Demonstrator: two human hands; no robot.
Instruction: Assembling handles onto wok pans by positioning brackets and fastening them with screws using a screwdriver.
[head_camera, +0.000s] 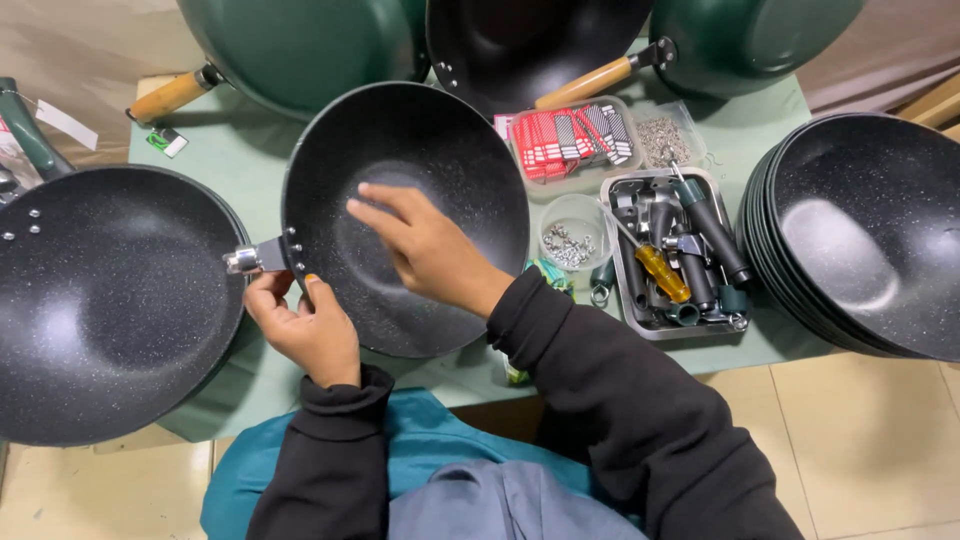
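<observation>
A black speckled wok (440, 150) without a handle lies in front of me on the green table, its bare metal handle bracket (252, 260) pointing left. My left hand (300, 322) grips the wok's rim just beside that bracket. My right hand (425, 240) rests flat inside the wok bowl, fingers spread and pointing left, holding nothing.
A second black wok (100, 300) sits at the left. A stack of black woks (870, 230) stands at the right. A metal tray (640, 325) of tools and handle parts, a small bowl of screws (568, 240), a box of red tags (570, 140) and green woks with wooden handles (300, 50) lie behind.
</observation>
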